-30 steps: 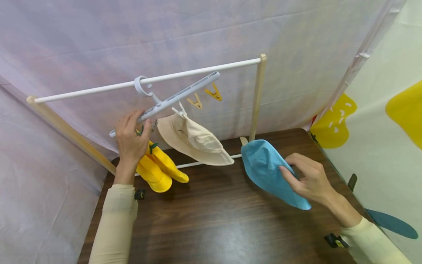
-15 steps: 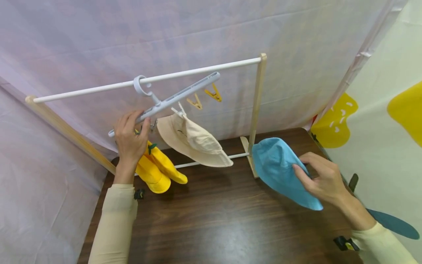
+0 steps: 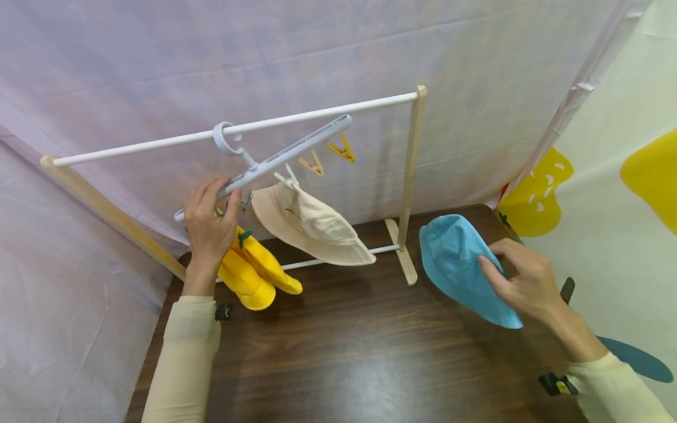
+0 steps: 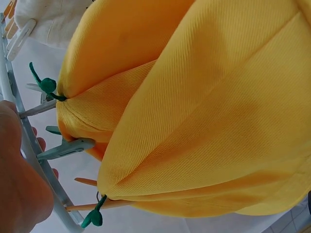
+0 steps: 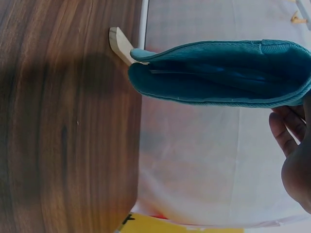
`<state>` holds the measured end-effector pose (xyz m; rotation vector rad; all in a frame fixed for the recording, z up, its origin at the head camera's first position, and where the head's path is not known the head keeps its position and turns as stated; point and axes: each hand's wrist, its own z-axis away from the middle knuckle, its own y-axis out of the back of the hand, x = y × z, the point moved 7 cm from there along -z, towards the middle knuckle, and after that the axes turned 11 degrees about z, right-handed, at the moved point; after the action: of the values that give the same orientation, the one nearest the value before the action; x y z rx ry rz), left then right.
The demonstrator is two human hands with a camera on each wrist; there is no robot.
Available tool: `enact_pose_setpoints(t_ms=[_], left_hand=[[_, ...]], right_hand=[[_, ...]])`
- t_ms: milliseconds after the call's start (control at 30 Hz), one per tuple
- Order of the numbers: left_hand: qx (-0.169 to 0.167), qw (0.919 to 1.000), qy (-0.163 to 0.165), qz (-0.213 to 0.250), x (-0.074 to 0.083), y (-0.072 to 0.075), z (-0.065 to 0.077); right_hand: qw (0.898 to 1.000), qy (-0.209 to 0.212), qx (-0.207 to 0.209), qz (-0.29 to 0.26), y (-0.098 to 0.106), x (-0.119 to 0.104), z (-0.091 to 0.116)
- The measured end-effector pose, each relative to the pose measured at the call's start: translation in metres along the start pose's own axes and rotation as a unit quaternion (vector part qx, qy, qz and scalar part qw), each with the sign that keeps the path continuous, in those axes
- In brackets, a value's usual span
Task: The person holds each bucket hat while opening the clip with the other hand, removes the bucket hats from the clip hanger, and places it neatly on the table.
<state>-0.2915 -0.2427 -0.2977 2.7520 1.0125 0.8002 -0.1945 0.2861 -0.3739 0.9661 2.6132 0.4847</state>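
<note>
My left hand [image 3: 208,220] grips the left part of a pale grey clip hanger [image 3: 296,148], whose hook loops over the rack's white rail. Two yellow hats [image 4: 209,107] with green sprout stems hang from clips below that hand. A cream bucket hat [image 3: 317,223] dangles from a white clip [image 3: 288,178] near the hanger's middle. Farther right on the hanger are two vacant yellow clips, one orange-yellow clip [image 3: 342,148] and one paler clip [image 3: 313,163]. My right hand [image 3: 523,279] pinches a blue bucket hat [image 3: 460,264] by its side, above the table; the right wrist view looks into its opening [image 5: 218,73].
The rack has a wooden post [image 3: 411,170] and a wooden foot [image 3: 401,258] on the right, and a slanting wooden post [image 3: 116,214] on the left. A dark wood table [image 3: 359,346] lies beneath. White cloth [image 3: 296,47] hangs behind.
My right hand has carried the blue hat to the right, away from the rack, uncovering the wooden foot. My left hand has stayed on the hanger.
</note>
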Motion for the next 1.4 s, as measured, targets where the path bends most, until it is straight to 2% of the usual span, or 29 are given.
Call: enact_pose_setpoints(t_ms=[267, 400, 533, 633, 967, 1167, 1400], left_hand=[[0.001, 1.0000, -0.004, 0.004, -0.001, 0.000, 0.001], [-0.002, 1.0000, -0.006, 0.006, -0.002, -0.001, 0.001], [0.000, 0.9999, -0.007, 0.008, -0.001, -0.001, 0.001], [0.000, 0.9999, -0.009, 0.008, -0.001, -0.001, 0.000], [0.005, 0.9999, -0.013, 0.007, -0.001, 0.001, 0.000], [0.005, 0.9999, -0.013, 0.007, -0.002, 0.001, 0.000], [0.007, 0.9999, -0.009, 0.010, -0.002, 0.001, 0.000]], right_hand=[[0.999, -0.035, -0.001, 0.000, -0.012, 0.025, 0.013], [0.995, -0.095, -0.031, 0.014, -0.019, 0.047, 0.027], [0.984, -0.161, -0.075, 0.036, -0.025, 0.066, 0.042], [0.975, -0.195, -0.091, 0.048, -0.027, 0.076, 0.050], [0.952, -0.276, -0.108, 0.084, -0.027, 0.100, 0.066], [0.927, -0.328, -0.122, 0.132, -0.030, 0.117, 0.074], [0.902, -0.384, -0.125, 0.150, -0.040, 0.136, 0.080]])
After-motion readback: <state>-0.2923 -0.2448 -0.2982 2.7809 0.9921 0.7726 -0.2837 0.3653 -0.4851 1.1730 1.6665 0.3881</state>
